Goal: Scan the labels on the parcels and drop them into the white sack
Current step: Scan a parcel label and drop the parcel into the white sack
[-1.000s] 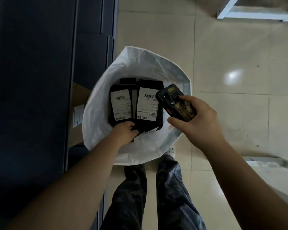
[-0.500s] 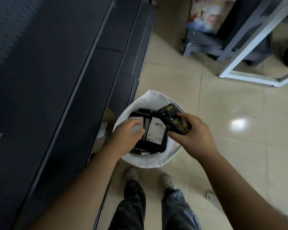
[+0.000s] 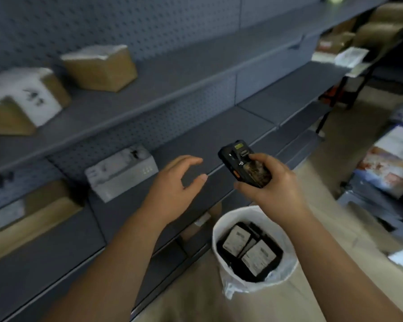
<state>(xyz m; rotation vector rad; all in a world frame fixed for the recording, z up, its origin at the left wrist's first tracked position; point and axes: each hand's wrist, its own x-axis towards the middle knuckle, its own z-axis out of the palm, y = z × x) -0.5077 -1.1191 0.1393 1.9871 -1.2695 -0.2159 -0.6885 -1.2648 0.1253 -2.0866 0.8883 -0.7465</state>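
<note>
The left hand (image 3: 172, 182) hangs empty in front of the grey metal shelving (image 3: 196, 73), its fingers (image 3: 191, 160) apart and loosely bent around nothing. The right hand (image 3: 272, 182) has its fingers clamped on the black handheld barcode scanner (image 3: 244, 163), thumb near the top, window aimed toward the shelves. Low between the arms, the white plastic sack (image 3: 221, 228) stands open on the tan floor, with black flat parcels (image 3: 249, 249) bearing white labels lying inside.

Parcels not yet handled sit on the shelves: a white rectangular box (image 3: 121, 175) nearest the left hand, a brown cardboard box with a white top (image 3: 98, 67) higher up, and a brown carton with a large white label (image 3: 23, 94) at the far left.

The likely risks:

- **Missed label.** The white box's label side cannot be made out in the blur, so a one-handed lift may leave the barcode turned away from the scanner.
- **Slipping grasp.** The box looks wide for one hand and could slide off the shelf edge.
- **Crowded sack.** Its mouth is narrow and already partly filled, so a rigid box dropped off-centre could catch the rim, tip the light sack, or land on the floor.
</note>
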